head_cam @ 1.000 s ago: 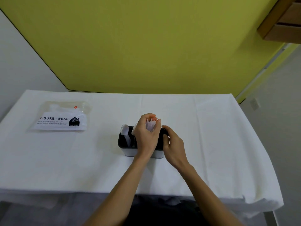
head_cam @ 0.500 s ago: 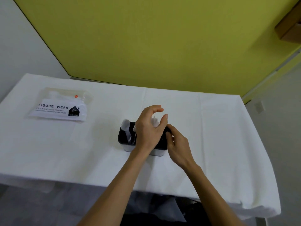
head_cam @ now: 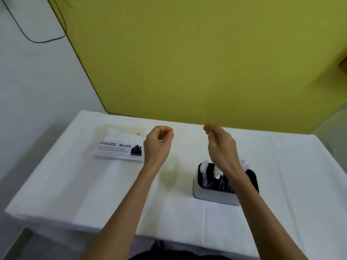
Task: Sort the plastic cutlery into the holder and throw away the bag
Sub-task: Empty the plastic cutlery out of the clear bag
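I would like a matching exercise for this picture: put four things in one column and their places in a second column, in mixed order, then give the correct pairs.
Things
1. clear plastic bag with a white printed label
2. black and grey cutlery holder
3. left hand
4. right hand

Places
A. raised above the holder
B. flat on the white tablecloth, far left
C. standing on the cloth, right of centre
D. raised in a loose fist next to the bag's right edge

Pairs: 1-B, 2-C, 3-D, 4-A
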Motion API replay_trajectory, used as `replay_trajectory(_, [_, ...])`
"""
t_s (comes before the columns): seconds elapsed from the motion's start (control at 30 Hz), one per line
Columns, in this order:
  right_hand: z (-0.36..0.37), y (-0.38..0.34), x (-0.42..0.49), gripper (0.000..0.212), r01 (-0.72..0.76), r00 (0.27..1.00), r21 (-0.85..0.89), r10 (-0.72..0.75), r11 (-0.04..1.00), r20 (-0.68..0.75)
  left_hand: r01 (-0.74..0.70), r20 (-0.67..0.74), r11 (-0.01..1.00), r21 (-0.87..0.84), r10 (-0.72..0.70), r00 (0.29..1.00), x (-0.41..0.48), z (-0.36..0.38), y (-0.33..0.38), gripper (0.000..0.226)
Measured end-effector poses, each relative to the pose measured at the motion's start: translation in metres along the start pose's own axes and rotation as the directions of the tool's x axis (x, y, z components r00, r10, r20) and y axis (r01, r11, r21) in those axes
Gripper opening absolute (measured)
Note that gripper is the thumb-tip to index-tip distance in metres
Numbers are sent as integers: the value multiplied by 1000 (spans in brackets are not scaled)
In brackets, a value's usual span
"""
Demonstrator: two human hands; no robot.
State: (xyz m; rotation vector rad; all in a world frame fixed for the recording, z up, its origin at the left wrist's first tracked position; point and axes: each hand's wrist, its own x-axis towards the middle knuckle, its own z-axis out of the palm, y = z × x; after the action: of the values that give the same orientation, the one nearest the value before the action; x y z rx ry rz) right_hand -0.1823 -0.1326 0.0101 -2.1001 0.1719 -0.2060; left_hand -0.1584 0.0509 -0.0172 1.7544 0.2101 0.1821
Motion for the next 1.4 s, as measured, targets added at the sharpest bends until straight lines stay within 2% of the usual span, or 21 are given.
replay_trajectory(0.13, [85,-10,14,35,-46,982,37,39,998,186,220,-69,975,-14,-221,973,21,-74,-46,6])
replay_trajectory(0.27, [154,-10,29,40,-131,916,-42,137,991,378,393,-91,919,-13,-393,915,30,-120,-83,7])
replay_trajectory(0.33, [186,-7,35,49,-275,846,-40,261,961,464,465,-89,885,-20,-465,881,31,-134,-97,6])
replay_trajectory(0.43, [221,-4,33,65,-555,720,42,454,831,526,565,-63,823,-62,-568,820,25,-147,-119,14])
replay_trajectory(0.5, [237,-3,28,72,-621,694,66,509,781,509,600,-50,795,-89,-605,795,23,-152,-130,20])
replay_trajectory(0.6, [255,-10,21,60,-658,677,101,527,746,514,622,-40,765,-169,-636,771,29,-159,-133,28])
replay_trajectory(0.73, [265,-26,9,30,-651,645,138,447,746,620,601,-35,692,-399,-667,744,48,-177,-130,41])
replay_trajectory(0.9, [247,-30,-8,45,-479,683,74,318,874,657,601,30,579,-551,-706,707,54,-180,-126,44])
replay_trajectory(1.03, [224,-26,-13,47,-396,626,88,198,914,754,628,200,411,-661,-710,675,47,-175,-133,50])
replay_trajectory(1.1, [214,-19,-11,43,-454,608,125,204,882,767,628,287,338,-701,-672,682,40,-174,-129,44])
replay_trajectory(1.2, [212,-6,-8,27,-689,606,247,356,681,711,613,369,273,-741,-597,712,33,-173,-134,44])
replay_trajectory(1.27, [217,0,-11,22,-768,569,253,446,588,691,627,402,254,-736,-580,708,29,-169,-136,48])
replay_trajectory(1.4, [219,-4,-24,36,-790,498,194,425,581,756,717,519,269,-643,-536,666,20,-160,-126,49])
